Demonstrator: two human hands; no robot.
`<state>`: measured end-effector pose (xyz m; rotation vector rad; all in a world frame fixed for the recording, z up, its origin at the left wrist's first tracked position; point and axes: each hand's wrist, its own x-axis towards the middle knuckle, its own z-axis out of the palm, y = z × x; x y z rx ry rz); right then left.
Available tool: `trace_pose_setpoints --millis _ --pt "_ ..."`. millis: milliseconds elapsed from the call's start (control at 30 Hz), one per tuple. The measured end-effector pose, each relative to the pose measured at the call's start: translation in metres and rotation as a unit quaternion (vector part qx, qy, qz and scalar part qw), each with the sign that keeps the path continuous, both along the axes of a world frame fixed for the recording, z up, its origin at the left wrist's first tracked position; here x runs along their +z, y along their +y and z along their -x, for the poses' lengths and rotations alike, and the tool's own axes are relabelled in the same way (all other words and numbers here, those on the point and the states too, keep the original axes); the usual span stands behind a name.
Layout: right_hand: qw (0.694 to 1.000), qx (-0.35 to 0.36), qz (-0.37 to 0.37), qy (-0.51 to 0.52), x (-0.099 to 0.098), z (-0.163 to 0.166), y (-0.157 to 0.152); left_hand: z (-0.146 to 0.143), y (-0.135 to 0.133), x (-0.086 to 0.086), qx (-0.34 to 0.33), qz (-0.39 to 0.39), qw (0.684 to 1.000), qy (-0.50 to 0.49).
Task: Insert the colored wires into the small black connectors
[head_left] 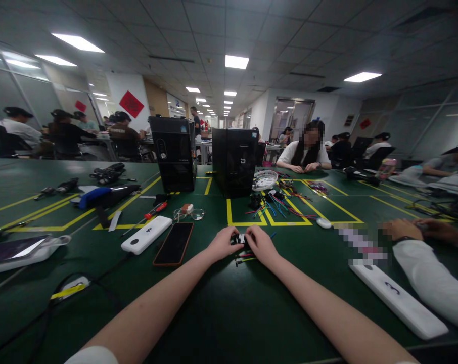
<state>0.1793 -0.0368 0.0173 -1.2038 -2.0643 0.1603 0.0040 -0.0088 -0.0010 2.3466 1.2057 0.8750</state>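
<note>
Both my hands meet at the middle of the green table [221,308]. My left hand [223,243] and my right hand [261,245] are closed around a small black connector [238,239] held between their fingertips. Thin coloured wires [244,259], red, yellow and green, trail from it onto the table just below my hands. The connector is mostly hidden by my fingers.
A black phone [174,243], a white power bank [146,235] and glasses [189,214] lie to the left. Two black computer towers [234,162] stand behind, with a wire bundle [280,205] beside them. A co-worker's sleeve [429,283] and a white bar [398,301] are at right.
</note>
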Motion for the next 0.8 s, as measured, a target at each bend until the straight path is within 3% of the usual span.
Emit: trace_pose_setpoints --millis 200,467,800 --pt "0.982 0.127 0.089 -0.106 0.002 0.009 -0.014 0.002 0.009 -0.008 0.074 -0.016 0.997 -0.023" --pt "0.989 0.108 0.053 -0.091 0.018 -0.006 -0.011 0.003 0.006 -0.006 0.072 -0.019 0.997 -0.029" --pt "0.95 0.134 0.197 -0.201 0.031 -0.022 -0.018 0.004 0.006 -0.007 0.09 -0.006 0.996 -0.008"
